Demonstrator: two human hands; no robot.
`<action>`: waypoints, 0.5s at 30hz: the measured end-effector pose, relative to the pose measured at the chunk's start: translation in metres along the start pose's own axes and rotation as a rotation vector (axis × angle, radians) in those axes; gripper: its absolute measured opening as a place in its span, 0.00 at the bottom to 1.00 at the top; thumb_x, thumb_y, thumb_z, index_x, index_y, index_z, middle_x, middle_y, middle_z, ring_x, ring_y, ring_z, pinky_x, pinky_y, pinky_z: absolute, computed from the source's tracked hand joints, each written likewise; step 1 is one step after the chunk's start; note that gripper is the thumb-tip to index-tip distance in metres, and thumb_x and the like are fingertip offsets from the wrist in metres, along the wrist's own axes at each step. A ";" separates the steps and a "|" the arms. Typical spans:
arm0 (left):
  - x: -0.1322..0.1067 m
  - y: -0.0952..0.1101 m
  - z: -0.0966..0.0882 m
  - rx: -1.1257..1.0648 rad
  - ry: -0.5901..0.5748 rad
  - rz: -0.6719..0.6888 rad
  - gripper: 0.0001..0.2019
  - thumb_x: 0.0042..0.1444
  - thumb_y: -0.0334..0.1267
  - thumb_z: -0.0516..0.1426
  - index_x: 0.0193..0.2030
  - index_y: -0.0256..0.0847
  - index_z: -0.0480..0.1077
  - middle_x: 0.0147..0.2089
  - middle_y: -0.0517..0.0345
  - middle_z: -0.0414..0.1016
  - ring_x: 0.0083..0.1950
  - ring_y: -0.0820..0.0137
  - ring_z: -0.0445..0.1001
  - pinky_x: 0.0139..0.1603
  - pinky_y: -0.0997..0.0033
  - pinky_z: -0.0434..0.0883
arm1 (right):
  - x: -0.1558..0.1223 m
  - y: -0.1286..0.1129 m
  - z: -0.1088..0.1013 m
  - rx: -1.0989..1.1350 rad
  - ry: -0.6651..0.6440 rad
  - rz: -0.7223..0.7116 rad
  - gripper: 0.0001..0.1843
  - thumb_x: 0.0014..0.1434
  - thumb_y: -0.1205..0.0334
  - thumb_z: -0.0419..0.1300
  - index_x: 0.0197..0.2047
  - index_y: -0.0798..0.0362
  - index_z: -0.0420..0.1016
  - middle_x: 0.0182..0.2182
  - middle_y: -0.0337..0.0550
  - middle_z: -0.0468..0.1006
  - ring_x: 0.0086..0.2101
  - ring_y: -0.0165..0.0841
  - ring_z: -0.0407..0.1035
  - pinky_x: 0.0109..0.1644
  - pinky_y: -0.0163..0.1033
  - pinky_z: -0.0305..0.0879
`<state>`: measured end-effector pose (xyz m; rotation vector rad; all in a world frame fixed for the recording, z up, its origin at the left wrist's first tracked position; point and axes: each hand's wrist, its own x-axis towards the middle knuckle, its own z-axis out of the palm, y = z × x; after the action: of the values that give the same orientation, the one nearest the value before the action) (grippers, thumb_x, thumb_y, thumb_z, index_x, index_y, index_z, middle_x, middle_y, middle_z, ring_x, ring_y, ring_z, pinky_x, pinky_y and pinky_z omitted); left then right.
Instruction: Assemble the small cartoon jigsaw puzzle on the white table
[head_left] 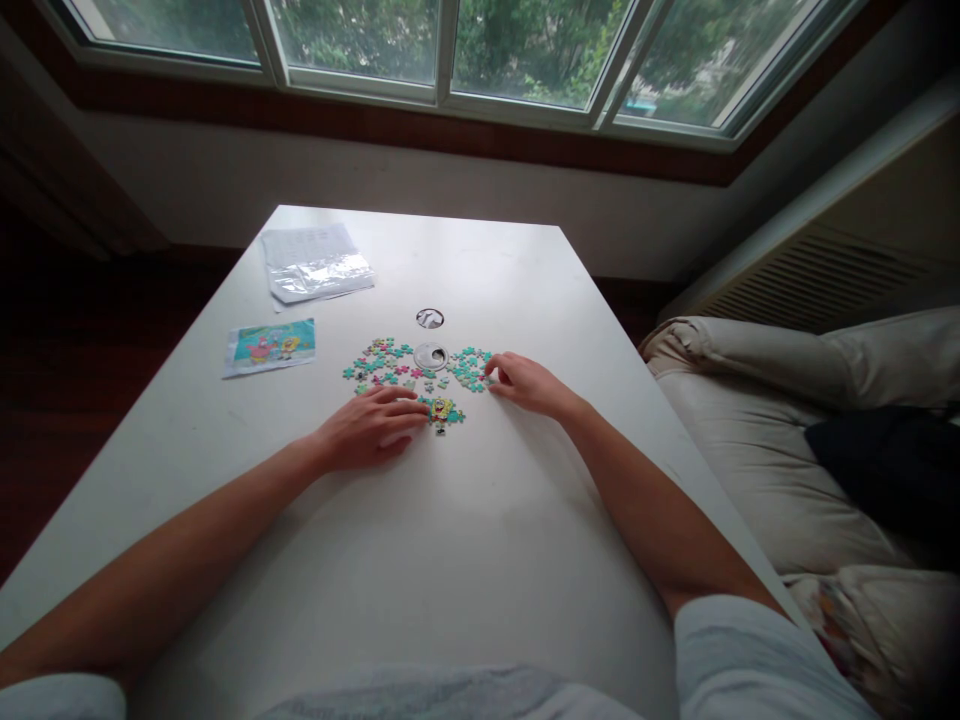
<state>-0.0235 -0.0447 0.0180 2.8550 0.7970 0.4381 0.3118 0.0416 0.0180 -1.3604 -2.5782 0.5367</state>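
Note:
A small joined section of jigsaw puzzle, with a yellow cartoon figure on teal, lies on the white table. My left hand rests palm down at its left side, fingers stretched out and the fingertips at its edge. Loose teal puzzle pieces lie in a patch to the right. At that patch's right edge is my right hand, its fingers bent and apart, fingertips by the outermost pieces. No piece shows between them. More loose pieces, teal and pink, spread beyond my left hand.
A round silver-rimmed object sits between the piece patches, with a smaller round disc behind it. To the left lie a picture card and a clear plastic bag with paper. A beige sofa stands right of the table.

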 end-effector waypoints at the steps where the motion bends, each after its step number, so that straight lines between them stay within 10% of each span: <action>1: 0.000 0.001 0.000 0.000 -0.003 0.004 0.21 0.65 0.37 0.55 0.64 0.48 0.69 0.65 0.55 0.73 0.67 0.59 0.66 0.68 0.54 0.66 | 0.001 0.000 0.000 0.006 -0.007 -0.003 0.10 0.61 0.63 0.62 0.47 0.51 0.75 0.35 0.39 0.73 0.34 0.31 0.66 0.39 0.34 0.58; 15: 0.001 0.004 -0.001 -0.050 -0.008 0.016 0.19 0.66 0.37 0.54 0.62 0.47 0.72 0.62 0.55 0.76 0.63 0.61 0.69 0.66 0.57 0.67 | 0.003 0.007 0.004 0.048 0.016 0.006 0.09 0.59 0.61 0.63 0.43 0.52 0.72 0.34 0.39 0.73 0.34 0.31 0.65 0.37 0.34 0.57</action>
<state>-0.0207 -0.0471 0.0198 2.8174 0.7520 0.4422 0.3141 0.0466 0.0114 -1.3520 -2.5324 0.5831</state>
